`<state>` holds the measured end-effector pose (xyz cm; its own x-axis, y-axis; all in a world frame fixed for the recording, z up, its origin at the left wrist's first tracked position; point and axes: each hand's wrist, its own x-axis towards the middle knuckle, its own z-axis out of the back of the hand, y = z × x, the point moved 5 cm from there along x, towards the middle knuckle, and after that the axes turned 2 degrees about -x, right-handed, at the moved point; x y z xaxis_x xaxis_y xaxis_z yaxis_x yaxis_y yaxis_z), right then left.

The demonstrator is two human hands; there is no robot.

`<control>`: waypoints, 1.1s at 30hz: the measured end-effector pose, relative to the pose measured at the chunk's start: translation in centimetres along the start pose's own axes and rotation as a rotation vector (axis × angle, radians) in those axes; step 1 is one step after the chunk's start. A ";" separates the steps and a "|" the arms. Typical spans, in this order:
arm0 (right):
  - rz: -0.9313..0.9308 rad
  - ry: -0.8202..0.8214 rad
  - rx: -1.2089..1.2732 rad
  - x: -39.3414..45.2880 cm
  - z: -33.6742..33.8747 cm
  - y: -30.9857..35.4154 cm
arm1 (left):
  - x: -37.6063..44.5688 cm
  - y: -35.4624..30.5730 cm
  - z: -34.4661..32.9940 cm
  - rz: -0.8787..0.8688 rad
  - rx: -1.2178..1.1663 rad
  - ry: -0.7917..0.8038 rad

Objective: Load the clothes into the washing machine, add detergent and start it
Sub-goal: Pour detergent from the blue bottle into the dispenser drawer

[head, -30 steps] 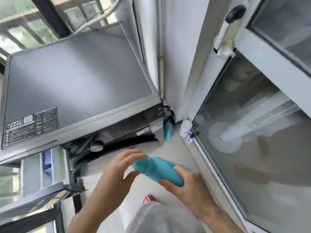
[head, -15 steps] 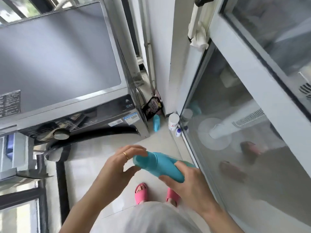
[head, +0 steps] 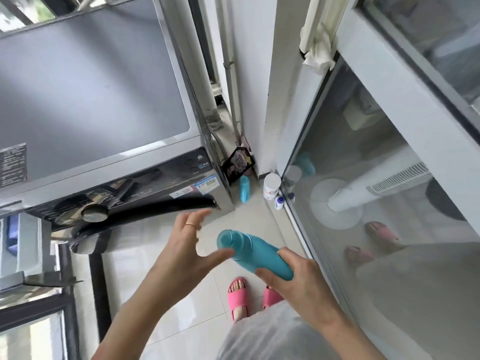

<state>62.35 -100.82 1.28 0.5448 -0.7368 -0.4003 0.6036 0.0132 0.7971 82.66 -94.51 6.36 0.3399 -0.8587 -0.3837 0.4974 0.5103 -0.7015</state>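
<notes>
- My right hand (head: 298, 279) holds the teal detergent bottle (head: 255, 254) around its body, and the bottle lies almost flat, with its capped end pointing to the left.
- My left hand (head: 185, 249) is open with the fingers spread; only the thumb touches the bottle just under the cap.
- The washing machine (head: 104, 105) stands on my left, with its detergent drawer (head: 23, 245) pulled out at the left edge of the view.
- The floor (head: 166, 294) is of pale tiles, and a glass door (head: 389, 203) is on my right.
- A second teal bottle (head: 244, 189) and a white jar (head: 272, 186) stand in the corner.
- Half a second ago my left fingers were curled around the cap; now they are lifted off it.
</notes>
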 end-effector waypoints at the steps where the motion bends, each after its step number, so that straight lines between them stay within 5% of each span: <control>1: 0.019 -0.008 -0.030 0.0 -0.4 0.1 | 0.3 0.5 -0.2 0.059 0.051 -0.018; 7: -0.001 0.035 0.039 0.7 -2.4 -1.3 | 1.3 1.1 -1.7 -0.203 0.125 0.047; 11: -0.113 0.147 0.226 2.9 -4.9 -5.1 | 4.3 3.8 -4.1 -0.226 0.097 0.090; 17: -0.320 0.069 0.200 13.5 -12.8 -19.1 | 11.0 15.0 -14.0 0.214 -0.186 -0.112; 22: -0.314 0.067 0.230 25.5 -21.3 -30.9 | 15.3 26.4 -24.0 0.477 -0.454 -0.165; 33: -0.243 0.081 0.303 41.2 -27.6 -47.0 | 22.4 37.3 -37.5 0.617 -0.605 -0.256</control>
<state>72.49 -113.17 -65.17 0.4586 -0.6378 -0.6188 0.5282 -0.3643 0.7670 78.88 -96.49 -50.90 0.6105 -0.3666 -0.7020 -0.3129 0.7026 -0.6391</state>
